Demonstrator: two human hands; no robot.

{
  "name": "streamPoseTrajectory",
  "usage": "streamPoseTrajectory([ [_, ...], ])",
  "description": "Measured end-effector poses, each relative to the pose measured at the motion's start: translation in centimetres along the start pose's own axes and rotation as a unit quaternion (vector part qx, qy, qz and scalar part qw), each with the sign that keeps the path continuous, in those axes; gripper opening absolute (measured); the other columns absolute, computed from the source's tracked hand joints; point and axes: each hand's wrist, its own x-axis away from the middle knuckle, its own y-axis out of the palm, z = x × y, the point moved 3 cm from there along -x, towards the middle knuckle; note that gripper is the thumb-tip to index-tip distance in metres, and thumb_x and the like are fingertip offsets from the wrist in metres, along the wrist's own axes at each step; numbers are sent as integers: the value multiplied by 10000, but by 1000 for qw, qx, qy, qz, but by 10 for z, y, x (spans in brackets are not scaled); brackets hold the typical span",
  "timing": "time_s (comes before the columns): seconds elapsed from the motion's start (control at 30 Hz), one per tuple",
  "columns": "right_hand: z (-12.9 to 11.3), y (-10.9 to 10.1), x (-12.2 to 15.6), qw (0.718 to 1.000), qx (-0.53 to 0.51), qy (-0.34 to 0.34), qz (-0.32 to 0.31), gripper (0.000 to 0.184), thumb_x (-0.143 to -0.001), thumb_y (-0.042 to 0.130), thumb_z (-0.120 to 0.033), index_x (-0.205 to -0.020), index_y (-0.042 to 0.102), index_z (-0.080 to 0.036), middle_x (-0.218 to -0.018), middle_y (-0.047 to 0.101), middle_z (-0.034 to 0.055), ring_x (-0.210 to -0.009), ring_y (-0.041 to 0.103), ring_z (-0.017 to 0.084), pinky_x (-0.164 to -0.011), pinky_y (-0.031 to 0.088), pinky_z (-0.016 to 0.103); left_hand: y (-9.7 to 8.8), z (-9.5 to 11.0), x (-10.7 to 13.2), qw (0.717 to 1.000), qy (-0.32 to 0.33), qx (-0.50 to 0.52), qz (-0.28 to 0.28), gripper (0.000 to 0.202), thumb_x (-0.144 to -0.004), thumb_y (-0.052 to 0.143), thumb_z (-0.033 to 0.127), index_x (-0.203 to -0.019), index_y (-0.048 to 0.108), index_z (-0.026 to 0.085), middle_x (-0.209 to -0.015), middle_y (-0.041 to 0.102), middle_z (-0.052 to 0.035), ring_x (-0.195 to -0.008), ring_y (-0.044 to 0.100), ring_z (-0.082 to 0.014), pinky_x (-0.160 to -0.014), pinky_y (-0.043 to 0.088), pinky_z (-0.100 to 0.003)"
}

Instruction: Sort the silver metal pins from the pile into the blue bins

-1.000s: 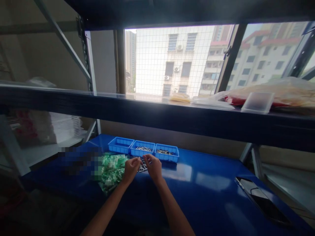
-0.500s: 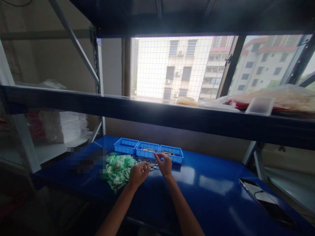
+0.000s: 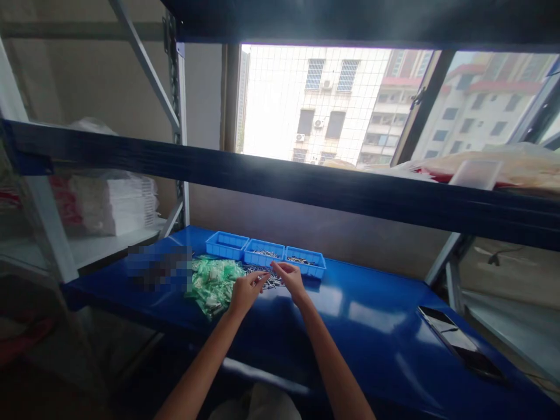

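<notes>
My left hand (image 3: 245,293) is pinched closed beside a pile of green plastic packets (image 3: 213,282). Its fingertips point right, towards my other hand. Across a small gap, my right hand (image 3: 290,280) is also closed, thumb and fingertips together. Whatever either hand pinches is too small to make out. Below and between the fingertips lies a loose heap of small, thin metal pieces (image 3: 274,282), perhaps screws or pins, partly hidden by my hands. Just behind stand a middle blue bin (image 3: 263,258) and a right blue bin (image 3: 312,270), both with similar metal pieces inside.
A left blue bin (image 3: 226,252) completes the row on the blue table (image 3: 350,356). At the right lies a phone (image 3: 459,341). A dark, pixelated object (image 3: 160,268) sits at the left. The shelf beam (image 3: 280,178) crosses above the table.
The camera view has shifted, with the window and shelf now higher in the picture. My left fingers, curled before, now reach out towards my right hand, and the fingertips are closer together.
</notes>
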Motion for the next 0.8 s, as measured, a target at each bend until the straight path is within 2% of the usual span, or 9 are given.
streamPoseTrajectory([
  [0.17, 1, 3, 2, 999, -10, 28, -33, 381, -613, 638, -522, -674, 676, -148, -487, 473, -24, -467, 402, 82, -417, 284, 200, 1, -2, -1, 1000, -12, -17, -6, 359, -761, 475, 485, -850, 676, 202, -483, 599, 20, -448, 531, -117, -513, 379, -214],
  [0.4, -1, 11, 7, 992, -13, 17, -127, 344, -597, 678, -474, -694, 685, -144, -532, 556, -7, -469, 433, 78, -431, 300, 208, 2, 0, -1, 999, -17, -37, -34, 300, -749, 477, 423, -785, 647, 178, -480, 591, 16, -464, 548, -131, -505, 372, -218],
  [0.63, -16, 19, 16, 980, -72, 20, -187, 310, -526, 737, -412, -663, 652, -148, -611, 625, 11, -575, 565, 130, -535, 416, 246, 1, 3, 1, 998, -24, -54, -20, 224, -722, 495, 349, -826, 605, 183, -543, 598, 14, -502, 545, -124, -484, 346, -197],
  [0.7, -16, 19, 16, 980, -74, 14, -186, 315, -522, 739, -408, -676, 654, -147, -627, 629, 12, -582, 568, 133, -536, 421, 248, 1, 2, 1, 998, -30, -55, -18, 234, -727, 490, 359, -840, 601, 187, -552, 598, 15, -505, 543, -122, -483, 346, -195],
  [0.8, -14, 16, 12, 988, -46, -1, -148, 307, -551, 720, -415, -690, 665, -147, -632, 617, 12, -537, 524, 105, -488, 385, 223, 0, 0, 0, 998, -37, -53, -8, 262, -734, 485, 384, -865, 602, 190, -564, 598, 17, -488, 528, -115, -485, 350, -197],
])
